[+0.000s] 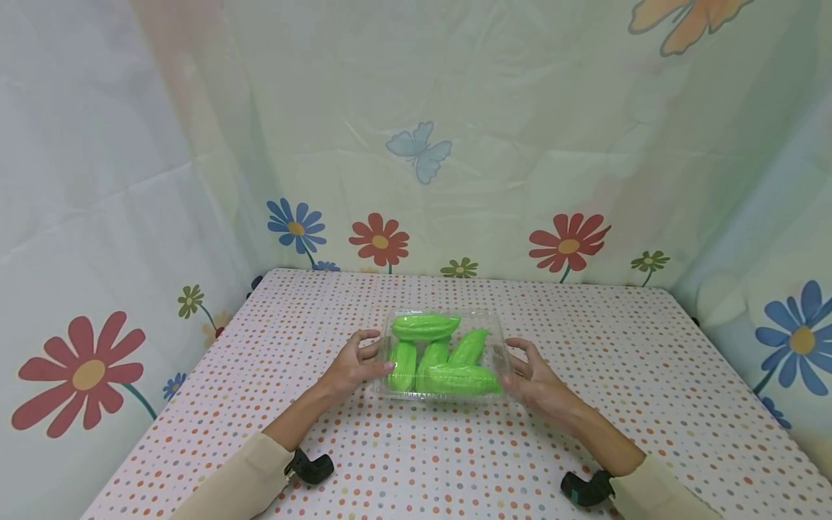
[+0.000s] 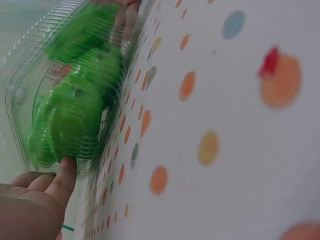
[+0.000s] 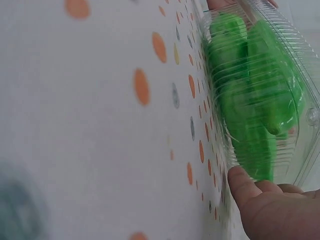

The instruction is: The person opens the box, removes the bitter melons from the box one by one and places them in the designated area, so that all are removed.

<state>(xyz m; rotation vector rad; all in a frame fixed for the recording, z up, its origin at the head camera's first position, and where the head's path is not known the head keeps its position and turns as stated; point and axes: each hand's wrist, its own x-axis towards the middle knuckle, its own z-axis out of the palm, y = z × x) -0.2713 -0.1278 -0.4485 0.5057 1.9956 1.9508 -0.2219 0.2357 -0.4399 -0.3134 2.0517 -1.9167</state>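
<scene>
A clear plastic clamshell box (image 1: 489, 318) with ribbed walls is at the middle of the table, its lid appearing closed. Inside lie several bright green, tapered, bumpy vegetables that look like bitter melons (image 1: 425, 327), some crosswise and some lengthwise. My left hand (image 1: 351, 368) holds the box's left side, thumb toward the front. The right hand (image 1: 539, 383) holds the opposite side in the same way. In the left wrist view a fingertip (image 2: 67, 167) touches the ribbed wall; a digit of the right hand (image 3: 270, 205) meets it in the right wrist view.
A white tablecloth (image 1: 416, 455) with coloured dots covers the table. Behind and at both sides hangs a curtain (image 1: 494, 144) printed with flowers and butterflies. Black wrist mounts (image 1: 312, 468) are strapped at both sleeves.
</scene>
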